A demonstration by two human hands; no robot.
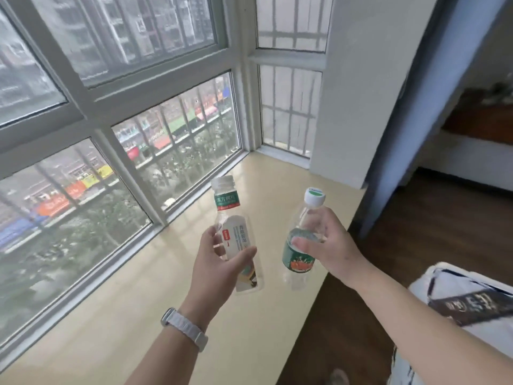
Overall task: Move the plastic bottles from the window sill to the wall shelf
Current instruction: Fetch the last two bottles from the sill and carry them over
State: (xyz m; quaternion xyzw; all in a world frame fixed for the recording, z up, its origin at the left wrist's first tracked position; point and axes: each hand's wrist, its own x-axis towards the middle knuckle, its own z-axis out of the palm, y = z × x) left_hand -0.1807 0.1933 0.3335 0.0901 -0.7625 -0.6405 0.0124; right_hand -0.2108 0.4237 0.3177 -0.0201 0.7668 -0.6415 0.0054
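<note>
Two clear plastic bottles are held up in the middle of the frame, above the pale yellow window sill point(155, 309) and not resting on it. The white-labelled bottle point(236, 234), with a green and red neck band and a white cap, sits left of centre, tilted with its cap toward the window; the left hand point(219, 262) grips it, thumb across the front of the label and fingers curled behind. Just to its right, apart from it, the green-labelled bottle point(301, 245) with a white and green cap is gripped by the right hand point(327, 245) around its upper body. A light watch strap point(184, 327) circles the left wrist. The barred window point(116, 112) fills the upper left, a blue curtain point(416, 107) hangs at the right, and dark wooden floor point(416, 234) lies below it.
</note>
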